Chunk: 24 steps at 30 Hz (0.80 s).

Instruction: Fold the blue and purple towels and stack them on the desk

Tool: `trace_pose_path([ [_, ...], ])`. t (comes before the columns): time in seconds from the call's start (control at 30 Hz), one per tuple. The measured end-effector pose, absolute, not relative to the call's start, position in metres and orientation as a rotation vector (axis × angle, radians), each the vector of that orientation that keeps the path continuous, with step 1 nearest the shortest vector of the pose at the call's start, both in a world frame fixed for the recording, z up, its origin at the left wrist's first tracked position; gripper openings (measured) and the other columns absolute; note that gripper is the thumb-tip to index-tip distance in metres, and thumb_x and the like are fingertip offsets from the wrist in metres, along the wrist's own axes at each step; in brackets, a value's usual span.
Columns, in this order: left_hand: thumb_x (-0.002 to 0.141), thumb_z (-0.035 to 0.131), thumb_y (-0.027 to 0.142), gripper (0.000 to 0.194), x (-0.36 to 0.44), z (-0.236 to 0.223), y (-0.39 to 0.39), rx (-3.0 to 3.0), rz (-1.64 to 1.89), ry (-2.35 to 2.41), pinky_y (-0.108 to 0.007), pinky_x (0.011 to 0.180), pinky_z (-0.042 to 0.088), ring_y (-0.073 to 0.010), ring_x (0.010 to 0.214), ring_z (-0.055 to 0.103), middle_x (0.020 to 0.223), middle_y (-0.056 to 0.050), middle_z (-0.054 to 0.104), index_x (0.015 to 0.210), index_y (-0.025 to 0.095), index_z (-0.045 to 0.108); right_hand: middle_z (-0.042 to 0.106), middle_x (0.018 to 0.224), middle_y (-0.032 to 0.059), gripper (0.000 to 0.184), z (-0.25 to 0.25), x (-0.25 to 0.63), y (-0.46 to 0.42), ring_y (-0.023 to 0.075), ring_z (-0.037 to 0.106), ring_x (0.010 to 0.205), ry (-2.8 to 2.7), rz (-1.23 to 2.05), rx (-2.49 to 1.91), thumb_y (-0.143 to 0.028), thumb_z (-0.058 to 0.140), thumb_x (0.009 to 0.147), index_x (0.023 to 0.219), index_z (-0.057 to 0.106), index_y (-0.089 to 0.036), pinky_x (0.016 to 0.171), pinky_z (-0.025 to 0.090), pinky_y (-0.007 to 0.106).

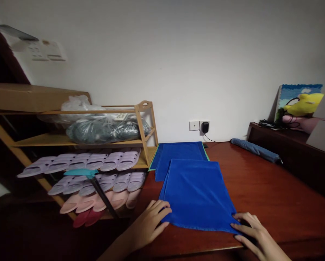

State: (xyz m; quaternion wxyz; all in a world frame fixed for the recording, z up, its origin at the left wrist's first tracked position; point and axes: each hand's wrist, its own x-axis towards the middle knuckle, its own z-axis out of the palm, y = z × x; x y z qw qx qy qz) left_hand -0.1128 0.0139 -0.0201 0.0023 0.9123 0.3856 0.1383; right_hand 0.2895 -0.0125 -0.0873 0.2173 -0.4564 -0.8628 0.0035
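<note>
A blue towel (196,194), folded in layers, lies near the front edge of the wooden table (271,192). My left hand (150,221) is at its near left corner, fingers curled and closed on the fabric. At the near right corner my right hand (256,232) pinches the cloth between thumb and fingers. A stitched hem runs along the near edge between my hands. Behind it, partly covered by this towel, another blue cloth (179,150) with green edging lies flat against the wall side.
To the left stands a wooden rack (144,123) with several slippers (128,159) and plastic-wrapped goods (105,128). A teal-topped dark pole (104,194) leans before it. A denim roll (256,149) lies at the back right, near a plugged-in charger (205,127) and a yellow plush toy (305,105).
</note>
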Motion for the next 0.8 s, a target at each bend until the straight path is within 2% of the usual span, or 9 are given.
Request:
trace_pose_path([
  [0.1, 0.087, 0.046, 0.012, 0.025, -0.120, -0.030, 0.022, 3.017, 0.459, 1.145, -0.035, 0.092, 0.038, -0.0199, 0.102, 0.056, 0.112, -0.004, 0.063, 0.105, 0.024, 0.059, 0.059, 0.116, 0.0033, 0.028, -0.085, 0.290, -0.007, 0.0181, 0.056, 0.105, -2.421, -0.002, -1.169, -0.034, 0.055, 0.087, 0.114, 0.061, -0.037, 0.087, 0.048, 0.030],
  [0.27, 0.083, 0.039, 0.002, 0.035, -0.128, -0.034, 0.026, 3.059, 0.550, 1.071, -0.035, 0.092, 0.039, -0.0187, 0.101, 0.056, 0.112, -0.004, 0.063, 0.103, 0.022, 0.059, 0.064, 0.096, 0.0046, 0.019, -0.085, 0.290, -0.003, 0.0152, 0.061, 0.083, -2.360, -0.168, -1.072, -0.029, 0.055, 0.087, 0.102, 0.067, -0.031, 0.070, 0.050, 0.026],
  [0.4, 0.082, 0.042, 0.005, 0.032, -0.131, -0.026, 0.023, 2.931, 0.689, 1.188, -0.031, 0.079, 0.042, -0.0187, 0.091, 0.054, 0.101, -0.005, 0.060, 0.097, 0.024, 0.062, 0.067, 0.080, 0.0025, 0.021, -0.080, 0.279, -0.015, 0.0138, 0.063, 0.069, -2.187, -0.221, -1.043, -0.027, 0.052, 0.088, 0.105, 0.065, -0.028, 0.072, 0.051, 0.026],
  [0.5, 0.081, 0.045, 0.008, 0.028, -0.138, -0.019, 0.016, 2.831, 0.678, 1.207, -0.031, 0.076, 0.042, -0.0181, 0.086, 0.053, 0.096, -0.005, 0.057, 0.096, 0.024, 0.063, 0.070, 0.088, 0.0032, 0.021, -0.071, 0.273, -0.027, 0.0168, 0.066, 0.076, -2.199, 0.003, -0.986, -0.035, 0.053, 0.087, 0.103, 0.065, -0.029, 0.073, 0.052, 0.026],
  [0.6, 0.083, 0.048, 0.015, 0.018, -0.146, -0.014, 0.022, 2.666, 0.643, 1.176, -0.029, 0.076, 0.041, -0.0171, 0.085, 0.054, 0.091, -0.004, 0.058, 0.087, 0.022, 0.064, 0.070, 0.091, 0.0029, 0.026, -0.063, 0.278, -0.015, 0.0186, 0.065, 0.082, -2.082, 0.336, -1.122, -0.043, 0.049, 0.087, 0.095, 0.067, -0.027, 0.075, 0.051, 0.025],
  [0.7, 0.088, 0.044, 0.023, 0.023, -0.148, -0.013, 0.063, 2.438, 0.781, 1.248, -0.026, 0.069, 0.042, -0.0151, 0.075, 0.055, 0.078, -0.003, 0.060, 0.077, 0.019, 0.064, 0.069, 0.084, 0.0028, 0.036, -0.057, 0.290, 0.040, 0.0174, 0.063, 0.079, -1.929, 0.655, -1.316, -0.044, 0.039, 0.091, 0.086, 0.067, -0.021, 0.075, 0.049, 0.025],
  [0.8, 0.084, 0.050, 0.030, 0.019, -0.139, -0.017, 0.133, 2.258, 0.913, 1.423, -0.028, 0.074, 0.043, -0.0173, 0.078, 0.057, 0.083, -0.004, 0.062, 0.088, 0.020, 0.065, 0.068, 0.097, 0.0059, 0.037, -0.056, 0.291, 0.121, 0.0206, 0.061, 0.091, -1.879, 0.699, -1.390, -0.047, 0.047, 0.085, 0.095, 0.066, -0.018, 0.083, 0.046, 0.029],
])
